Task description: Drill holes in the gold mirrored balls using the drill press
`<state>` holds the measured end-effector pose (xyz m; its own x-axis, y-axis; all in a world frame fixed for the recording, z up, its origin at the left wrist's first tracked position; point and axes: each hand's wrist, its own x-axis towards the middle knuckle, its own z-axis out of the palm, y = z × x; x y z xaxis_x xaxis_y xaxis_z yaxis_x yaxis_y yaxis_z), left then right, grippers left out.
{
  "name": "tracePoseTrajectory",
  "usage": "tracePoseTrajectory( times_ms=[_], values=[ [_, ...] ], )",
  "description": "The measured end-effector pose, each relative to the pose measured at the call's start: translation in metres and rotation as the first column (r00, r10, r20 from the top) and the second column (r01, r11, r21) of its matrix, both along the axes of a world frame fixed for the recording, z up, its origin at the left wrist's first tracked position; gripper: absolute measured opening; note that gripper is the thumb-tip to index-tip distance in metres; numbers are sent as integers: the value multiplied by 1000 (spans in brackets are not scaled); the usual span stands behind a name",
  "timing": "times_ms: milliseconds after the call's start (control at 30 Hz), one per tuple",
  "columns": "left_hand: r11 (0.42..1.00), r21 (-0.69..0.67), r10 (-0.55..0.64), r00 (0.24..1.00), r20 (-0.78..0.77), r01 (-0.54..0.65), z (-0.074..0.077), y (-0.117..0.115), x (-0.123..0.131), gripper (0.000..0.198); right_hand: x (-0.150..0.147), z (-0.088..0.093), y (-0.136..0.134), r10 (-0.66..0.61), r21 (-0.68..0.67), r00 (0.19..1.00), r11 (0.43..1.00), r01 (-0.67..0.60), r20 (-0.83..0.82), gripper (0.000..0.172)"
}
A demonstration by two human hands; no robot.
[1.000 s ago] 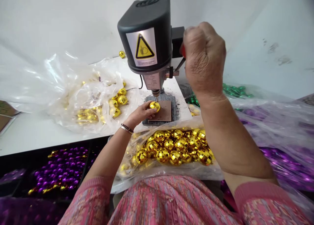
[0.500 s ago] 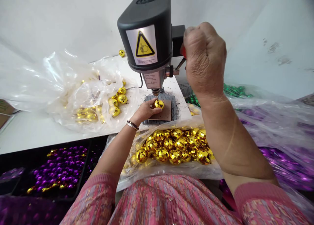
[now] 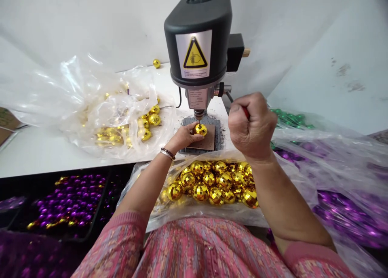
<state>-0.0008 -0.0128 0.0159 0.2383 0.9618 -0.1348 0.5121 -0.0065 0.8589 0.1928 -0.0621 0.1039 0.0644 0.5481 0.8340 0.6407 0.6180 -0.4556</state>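
A small black drill press point(image 3: 198, 39) with a yellow warning label stands in the middle. Under its bit, on a brown board point(image 3: 208, 142) over the grey base, my left hand point(image 3: 184, 136) pinches a gold mirrored ball point(image 3: 201, 129) between thumb and fingers. The bit reaches the top of the ball. My right hand point(image 3: 253, 126) is wrapped round the red-tipped lever point(image 3: 245, 111) at the machine's right side. Nearer my body, a plastic bag of larger gold balls point(image 3: 224, 180) lies open below my hands.
Clear plastic with gold balls point(image 3: 154, 119) lies at the left on the white table point(image 3: 27, 156). One gold ball point(image 3: 156, 63) sits behind. A black tray of purple balls point(image 3: 72, 201) is front left; green balls point(image 3: 291, 118) and purple balls point(image 3: 348, 217) are at the right.
My right hand has swung the lever down from beside the motor housing. My left hand still holds the ball under the bit. The whole view has shifted slightly.
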Motion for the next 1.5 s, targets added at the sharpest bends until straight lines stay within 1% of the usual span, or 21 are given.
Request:
tracePoseTrajectory(
  times_ms=[100, 200, 300, 400, 567, 700, 767, 833, 867, 933, 1000, 1033, 1067, 1133, 1200, 1300, 1367, 1400, 1433, 1467, 1500],
  values=[
    [1000, -7, -24, 996, -86, 24, 5, -1, 1, 66, 1, -12, 0, -29, 63, 999, 998, 27, 41, 24],
    [1000, -1, -29, 995, -97, 29, 8, -3, 2, 64, 0, -19, 0, -65, 58, 997, 996, 63, 31, 23],
    [1000, -16, -13, 997, -72, 12, 9, -4, 1, 65, 0, -26, 0, -60, 86, 998, 995, 57, 34, 18],
    [999, -33, -14, 1000, -27, 13, 6, -4, 1, 61, -1, -32, 2, -59, 126, 997, 991, 53, 46, 14],
    [999, -47, 12, 1000, -8, -12, 0, -1, -2, 69, -2, -41, 6, -65, 129, 998, 989, 65, -7, 14],
    [999, -51, -2, 998, 60, 5, -1, -1, -4, 65, -4, -54, 6, -50, 191, 998, 980, 54, -22, 13],
    [997, -72, -7, 997, 78, 13, -1, -2, -4, 64, -5, -57, 4, -33, 218, 999, 975, 40, -35, 12],
    [997, -78, -7, 997, 76, 13, -1, -2, -3, 63, -8, -51, 4, -31, 235, 998, 971, 43, -51, 13],
    [998, -68, -9, 998, 70, 14, -2, -2, -2, 60, -9, -44, 6, -33, 232, 997, 972, 49, -72, 15],
    [999, -43, -18, 998, 68, 21, -4, -1, -1, 53, -13, -20, 14, -26, 193, 988, 980, 56, -155, 22],
    [999, -34, -1, 994, 105, 5, -6, -2, -3, 48, -14, 8, 28, 11, 105, 957, 994, 20, -289, 33],
    [999, -46, 16, 990, 141, -9, -6, -4, -5, 49, -15, 21, 36, 39, 72, 941, 997, -15, -338, 37],
    [998, -68, 28, 983, 184, -15, -6, -6, -9, 50, -14, 32, 44, 36, 16, 931, 999, -32, -364, 39],
    [991, -134, 19, 962, 273, 19, -4, -14, -21, 49, -13, 47, 56, 14, -66, 917, 997, -44, -399, 42],
    [975, -193, -37, 938, 344, 109, 2, -27, -37, 45, -12, 52, 61, -6, -102, 910, 994, -41, -415, 43],
    [934, -215, -168, 884, 436, 284, 12, -49, -62, 45, -12, 51, 60, -3, -96, 898, 994, -44, -440, 41],
    [881, -227, -281, 844, 456, 416, 17, -60, -76, 55, -12, 50, 58, 8, -98, 892, 994, -58, -452, 39],
    [857, -240, -324, 840, 436, 456, 18, -64, -82, 62, -12, 50, 56, 16, -100, 891, 993, -69, -454, 38],
    [853, -253, -343, 855, 388, 457, 18, -65, -88, 66, -12, 50, 55, 28, -98, 890, 992, -81, -454, 38],
    [877, -255, -323, 892, 315, 407, 17, -64, -93, 67, -12, 50, 54, 40, -90, 890, 992, -91, -455, 38],
    [923, -236, -252, 941, 224, 303, 16, -61, -98, 63, -12, 50, 53, 51, -81, 890, 992, -98, -452, 39]
  ],
)
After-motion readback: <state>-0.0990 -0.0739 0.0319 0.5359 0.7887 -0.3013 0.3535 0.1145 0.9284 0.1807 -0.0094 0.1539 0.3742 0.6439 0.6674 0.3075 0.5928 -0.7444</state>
